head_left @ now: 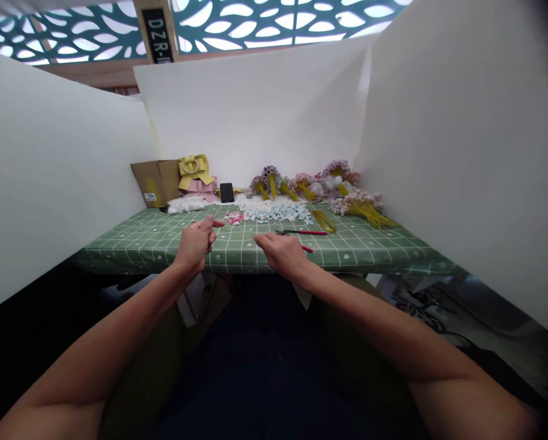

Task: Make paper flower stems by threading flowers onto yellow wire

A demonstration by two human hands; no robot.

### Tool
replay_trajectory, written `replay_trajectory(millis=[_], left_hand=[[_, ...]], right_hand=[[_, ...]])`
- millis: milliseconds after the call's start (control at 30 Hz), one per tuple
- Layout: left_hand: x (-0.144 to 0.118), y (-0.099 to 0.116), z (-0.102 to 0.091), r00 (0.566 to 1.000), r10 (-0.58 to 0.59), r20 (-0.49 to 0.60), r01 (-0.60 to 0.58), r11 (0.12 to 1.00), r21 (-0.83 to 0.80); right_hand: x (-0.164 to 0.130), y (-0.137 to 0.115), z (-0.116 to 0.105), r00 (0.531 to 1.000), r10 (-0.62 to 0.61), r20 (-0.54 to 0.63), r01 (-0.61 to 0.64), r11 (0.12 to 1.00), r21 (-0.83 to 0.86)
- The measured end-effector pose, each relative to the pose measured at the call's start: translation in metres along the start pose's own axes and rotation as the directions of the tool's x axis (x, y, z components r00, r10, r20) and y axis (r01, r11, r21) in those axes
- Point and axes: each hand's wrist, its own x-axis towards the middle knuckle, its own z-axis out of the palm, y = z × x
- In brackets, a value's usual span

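Observation:
Above the front part of the table, my left hand is closed, thumb and index finger pinched together. My right hand also pinches, a short way to the right. Whatever is between the fingertips of either hand is too small to make out. Pliers with red handles lie just beyond my right hand, which partly hides them. Small pink pieces lie past my left fingertips, next to a spread pile of white and pale blue flower-like pieces. A yellowish bundle of thin stems rests right of the pile.
A green checked cloth covers the table. Bunches of small flowers on yellow-green stems lie at the back right. Behind on the left are a cardboard box, a yellow bow and a black phone. White panels enclose three sides.

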Motion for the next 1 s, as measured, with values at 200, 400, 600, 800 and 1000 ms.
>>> replay_trajectory(millis=[200, 400, 600, 800, 1000], left_hand=[[-0.016, 0.044, -0.003, 0.939, 0.343, 0.029, -0.342, 0.939, -0.037], [0.005, 0.011, -0.009, 1.0, 0.025, 0.006, -0.025, 0.999, 0.046], [0.016, -0.02, -0.008, 0.998, -0.022, -0.058, 0.024, 0.999, 0.032], [-0.003, 0.024, -0.007, 0.97, 0.242, -0.031, -0.244, 0.969, -0.049], [-0.012, 0.056, -0.015, 0.918, 0.394, 0.047, -0.392, 0.919, -0.049]], right_hand=[[0.002, -0.006, -0.018, 0.877, -0.145, 0.458, -0.399, 0.313, 0.862], [0.0, -0.007, 0.003, 0.928, 0.094, 0.36, -0.327, 0.665, 0.671], [-0.001, 0.0, 0.006, 1.0, -0.025, -0.015, 0.022, 0.989, -0.146], [0.002, -0.007, -0.012, 0.966, 0.07, 0.249, -0.23, 0.669, 0.707], [-0.002, -0.017, -0.011, 0.824, -0.283, 0.492, -0.473, 0.136, 0.871]])
